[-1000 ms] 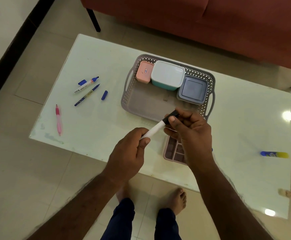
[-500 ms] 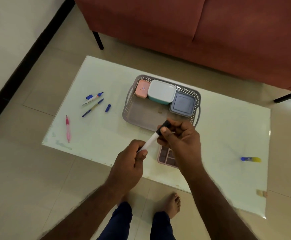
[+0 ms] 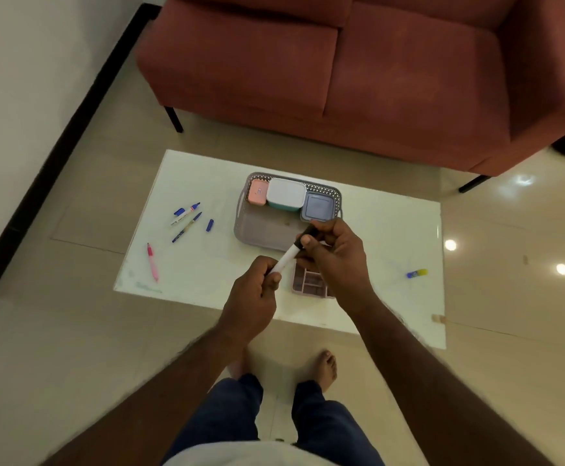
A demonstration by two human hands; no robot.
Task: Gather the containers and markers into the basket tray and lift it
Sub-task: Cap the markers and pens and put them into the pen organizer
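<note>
I hold a white marker (image 3: 288,257) with a black cap in both hands above the table's near edge. My left hand (image 3: 252,297) grips its barrel, while my right hand (image 3: 336,260) pinches the black cap end. Behind them sits the grey basket tray (image 3: 257,230), holding a pink container (image 3: 258,192), a white-lidded teal container (image 3: 285,194) and a grey-blue container (image 3: 318,206) along its far side. A pink compartment box (image 3: 308,284) lies on the table, partly hidden by my right hand.
On the white table (image 3: 375,230), left of the tray, lie two blue markers (image 3: 187,218), a loose blue cap (image 3: 210,225) and a pink pen (image 3: 152,262). A blue-and-yellow marker (image 3: 416,273) lies at the right. A red sofa (image 3: 358,68) stands behind the table.
The view has pulled back and up, showing more of the sofa and floor. Both hands keep the same grip on the marker; nothing on the table has moved.
</note>
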